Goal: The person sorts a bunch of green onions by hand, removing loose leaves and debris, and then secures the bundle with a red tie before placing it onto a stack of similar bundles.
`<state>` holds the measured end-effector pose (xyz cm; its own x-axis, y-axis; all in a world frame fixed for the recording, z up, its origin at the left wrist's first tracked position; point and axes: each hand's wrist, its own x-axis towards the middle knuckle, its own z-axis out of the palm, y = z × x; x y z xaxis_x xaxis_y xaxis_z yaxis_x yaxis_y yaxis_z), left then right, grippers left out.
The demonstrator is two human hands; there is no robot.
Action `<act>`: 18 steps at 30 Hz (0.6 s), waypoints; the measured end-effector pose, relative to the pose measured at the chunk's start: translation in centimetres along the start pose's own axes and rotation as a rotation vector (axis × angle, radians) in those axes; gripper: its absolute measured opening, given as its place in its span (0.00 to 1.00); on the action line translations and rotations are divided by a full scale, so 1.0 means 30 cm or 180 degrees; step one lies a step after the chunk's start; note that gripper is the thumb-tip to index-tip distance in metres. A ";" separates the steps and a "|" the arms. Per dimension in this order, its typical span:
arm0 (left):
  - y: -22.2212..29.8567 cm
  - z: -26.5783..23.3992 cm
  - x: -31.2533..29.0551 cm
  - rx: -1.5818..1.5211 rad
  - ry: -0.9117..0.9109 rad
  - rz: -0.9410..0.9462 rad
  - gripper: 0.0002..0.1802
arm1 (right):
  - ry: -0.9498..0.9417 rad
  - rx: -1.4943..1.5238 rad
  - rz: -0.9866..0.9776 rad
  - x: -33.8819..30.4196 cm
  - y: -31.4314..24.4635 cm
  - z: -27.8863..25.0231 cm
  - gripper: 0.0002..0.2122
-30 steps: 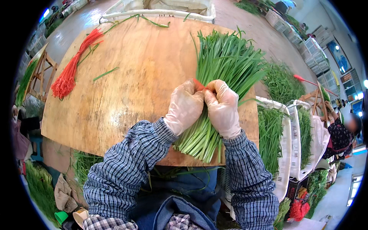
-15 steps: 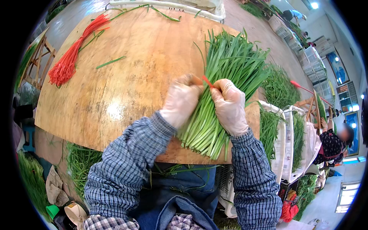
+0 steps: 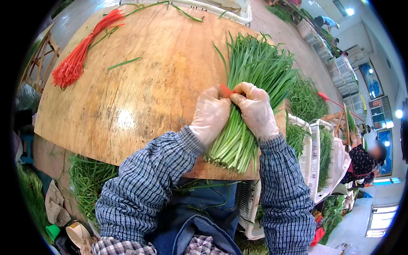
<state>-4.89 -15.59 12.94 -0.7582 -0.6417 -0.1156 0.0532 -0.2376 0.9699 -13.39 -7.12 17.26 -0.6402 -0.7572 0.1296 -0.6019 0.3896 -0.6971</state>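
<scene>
A thick bunch of green chives (image 3: 250,85) lies on the round wooden table (image 3: 140,97), cut ends toward me. My left hand (image 3: 210,114) and my right hand (image 3: 255,110), both in thin pale gloves, press together on the bunch's middle. Between their fingertips a short piece of red tie band (image 3: 225,90) shows, pinched against the stalks. The stalks under my hands are hidden.
A bundle of red tie bands (image 3: 78,55) lies at the table's far left, a loose chive leaf (image 3: 124,63) near it. White crates (image 3: 314,157) of chives stand at my right, more greens (image 3: 89,182) on the floor. A person (image 3: 363,161) sits at the right.
My two hands have drawn closer together over the bunch, fingertips now meeting at the red band. The bunch stays where it lay.
</scene>
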 end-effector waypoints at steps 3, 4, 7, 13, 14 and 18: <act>0.012 -0.022 -0.005 -0.0596 0.0113 -0.0337 0.04 | -0.0137 -0.0433 0.0034 0.008 -0.021 -0.001 0.07; 0.013 -0.028 -0.002 -0.0690 0.0131 -0.0501 0.04 | -0.0151 -0.0547 0.0028 0.009 -0.024 0.000 0.07; 0.022 -0.058 0.014 -0.0934 0.0210 -0.0900 0.03 | -0.0152 -0.0839 -0.0041 0.010 -0.043 0.007 0.07; 0.038 -0.076 0.030 -0.1081 0.0404 -0.1274 0.03 | -0.0070 -0.1443 -0.0407 0.006 -0.059 0.019 0.06; 0.035 -0.076 0.030 -0.1167 0.0432 -0.1278 0.03 | -0.0079 -0.1521 -0.0431 0.005 -0.064 0.022 0.06; 0.026 -0.072 0.029 -0.1190 0.0450 -0.1121 0.02 | -0.0051 -0.1731 -0.0664 0.002 -0.069 0.029 0.05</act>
<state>-4.09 -17.90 13.12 -0.6783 -0.5621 -0.4732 0.0590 -0.6835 0.7275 -11.77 -8.41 18.09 -0.4771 -0.8530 0.2117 -0.8758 0.4414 -0.1952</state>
